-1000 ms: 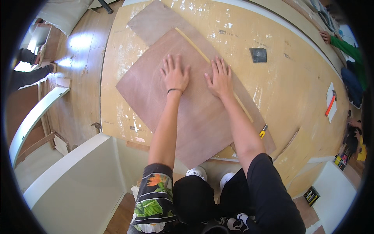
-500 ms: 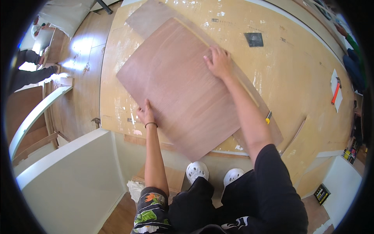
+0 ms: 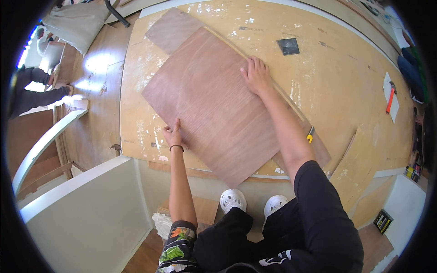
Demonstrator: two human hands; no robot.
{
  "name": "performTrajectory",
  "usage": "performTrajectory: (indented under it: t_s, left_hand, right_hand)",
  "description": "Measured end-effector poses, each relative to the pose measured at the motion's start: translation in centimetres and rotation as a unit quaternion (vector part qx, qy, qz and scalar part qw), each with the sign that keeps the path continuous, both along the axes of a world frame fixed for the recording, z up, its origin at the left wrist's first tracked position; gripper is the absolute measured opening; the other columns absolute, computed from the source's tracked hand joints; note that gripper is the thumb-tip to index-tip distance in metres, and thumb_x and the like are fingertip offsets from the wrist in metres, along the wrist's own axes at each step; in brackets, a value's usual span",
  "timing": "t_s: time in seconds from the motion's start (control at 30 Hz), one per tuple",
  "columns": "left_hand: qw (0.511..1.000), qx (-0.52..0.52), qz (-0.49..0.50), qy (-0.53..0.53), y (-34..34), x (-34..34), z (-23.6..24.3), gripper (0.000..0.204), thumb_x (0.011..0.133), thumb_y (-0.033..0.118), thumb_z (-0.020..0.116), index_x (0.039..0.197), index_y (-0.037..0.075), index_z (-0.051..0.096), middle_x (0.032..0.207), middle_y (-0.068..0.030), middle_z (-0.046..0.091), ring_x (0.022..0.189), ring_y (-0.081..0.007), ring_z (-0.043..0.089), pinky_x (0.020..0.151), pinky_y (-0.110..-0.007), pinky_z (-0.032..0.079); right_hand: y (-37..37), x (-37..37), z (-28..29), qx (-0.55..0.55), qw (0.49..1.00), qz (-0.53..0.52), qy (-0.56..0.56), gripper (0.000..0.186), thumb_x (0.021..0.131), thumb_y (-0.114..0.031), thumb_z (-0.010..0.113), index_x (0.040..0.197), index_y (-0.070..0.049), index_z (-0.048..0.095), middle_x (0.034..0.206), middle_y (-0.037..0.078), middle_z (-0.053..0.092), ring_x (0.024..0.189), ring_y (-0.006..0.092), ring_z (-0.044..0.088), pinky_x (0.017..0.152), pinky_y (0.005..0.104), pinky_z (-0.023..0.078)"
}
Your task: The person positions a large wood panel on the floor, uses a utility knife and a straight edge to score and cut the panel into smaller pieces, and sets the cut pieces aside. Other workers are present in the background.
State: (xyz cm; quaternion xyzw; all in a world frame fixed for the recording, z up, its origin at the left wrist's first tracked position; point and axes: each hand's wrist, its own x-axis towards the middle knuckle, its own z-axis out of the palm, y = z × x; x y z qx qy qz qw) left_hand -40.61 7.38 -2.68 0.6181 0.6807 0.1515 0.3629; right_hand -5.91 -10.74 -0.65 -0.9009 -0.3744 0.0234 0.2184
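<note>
A reddish-brown plywood sheet (image 3: pixel 209 104) lies at a slant across the yellowish worktop. My left hand (image 3: pixel 173 135) grips its near left edge, thumb on top and the other fingers partly hidden. On the far right edge, my right hand (image 3: pixel 257 77) has closed, with the fingers reaching over the side. Beneath this sheet, a second plywood sheet (image 3: pixel 175 29) shows at its far left and near right ends. A pale wooden strip (image 3: pixel 291 102) runs along the upper sheet's right side. A yellow utility knife (image 3: pixel 310 135) rests by my right forearm.
On the worktop (image 3: pixel 341 100) lie a dark square piece (image 3: pixel 288 46) and, farther right, an orange-handled hammer (image 3: pixel 390 98). Another hammer (image 3: pixel 116 148) sits at the left edge. A white-topped panel (image 3: pixel 82 191) stands at near left. Other people's legs (image 3: pixel 41 91) show at far left.
The upper plywood sheet, blurred by motion before, now looks sharp and sits slightly further right against the lower one. Both hands keep their places on its edges. The whole view has shifted a little.
</note>
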Motion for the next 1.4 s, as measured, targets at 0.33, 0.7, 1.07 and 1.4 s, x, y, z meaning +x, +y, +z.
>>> performTrajectory:
  t_s: [0.33,0.7,1.07,1.4]
  left_hand:
    - [0.998,-0.042,-0.021,0.048,0.5,-0.6,1.6,0.090,0.073,0.060,0.081,0.117,-0.011,0.049,0.103,-0.0168,0.063,0.095,-0.0234,0.058,0.090,-0.033,0.046]
    - [0.834,0.422,-0.138,0.328,0.0,6.0,6.3,0.076,0.084,0.042,0.074,0.133,-0.008,0.044,0.122,-0.0225,0.057,0.107,-0.0326,0.056,0.093,-0.039,0.045]
    - [0.884,0.270,-0.339,0.177,1.3,35.3,2.3,0.059,0.099,0.032,0.040,0.153,0.012,0.030,0.160,-0.0202,0.022,0.149,-0.0383,0.013,0.118,-0.057,0.014]
    - [0.906,0.146,-0.356,0.178,3.6,35.4,4.1,0.053,0.097,0.031,0.044,0.145,0.010,0.042,0.154,-0.0207,0.031,0.143,-0.0422,0.024,0.115,-0.057,0.018]
  right_hand:
    - [0.5,-0.5,-0.1,-0.030,0.999,-0.012,-0.013,0.052,0.097,-0.040,0.048,0.132,-0.001,0.048,0.143,0.014,0.044,0.133,0.0290,0.041,0.108,0.0478,0.033]
    - [0.4,0.2,0.9,-0.050,0.998,-0.033,0.000,0.053,0.093,-0.039,0.052,0.131,-0.002,0.049,0.147,0.016,0.039,0.137,0.0320,0.036,0.113,0.0499,0.027]
    - [1.2,1.5,1.1,-0.026,0.997,-0.055,0.053,0.066,0.086,-0.026,0.054,0.145,-0.001,0.038,0.148,0.020,0.041,0.138,0.0359,0.037,0.113,0.0522,0.027]
    - [1.4,1.7,1.7,-0.048,0.997,-0.050,0.046,0.061,0.086,-0.025,0.053,0.142,-0.001,0.043,0.146,0.017,0.044,0.137,0.0351,0.039,0.113,0.0509,0.028]
